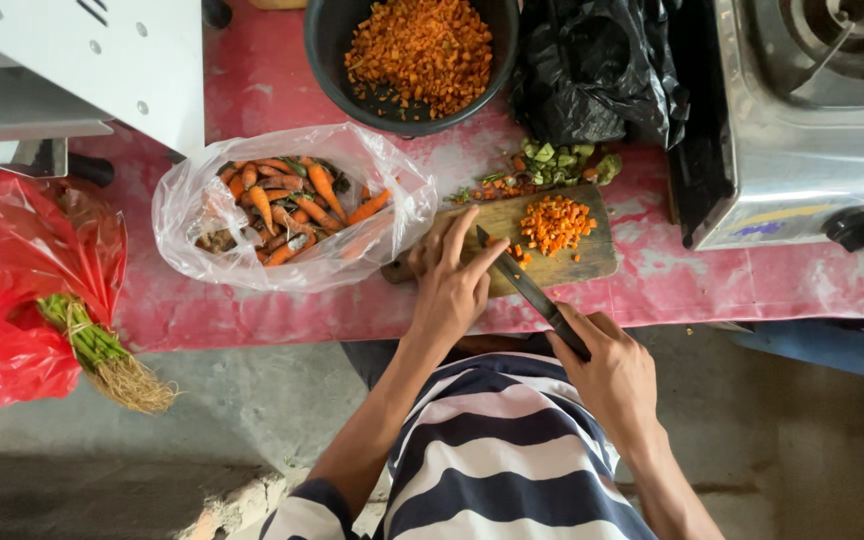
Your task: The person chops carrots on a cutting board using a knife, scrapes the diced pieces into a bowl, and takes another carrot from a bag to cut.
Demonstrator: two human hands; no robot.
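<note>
Nearest, the person's right hand [612, 375] is closed around the handle of a dark knife [527, 285], whose blade angles up onto the wooden cutting board [592, 262]. The left hand [452, 285] rests on the board's left part, fingers spread flat beside the blade tip. Diced carrot [555, 224] is heaped on the board. Further left lies a clear bag of whole carrots [292, 205]; beyond, a black bowl [327, 45] holds more dice.
</note>
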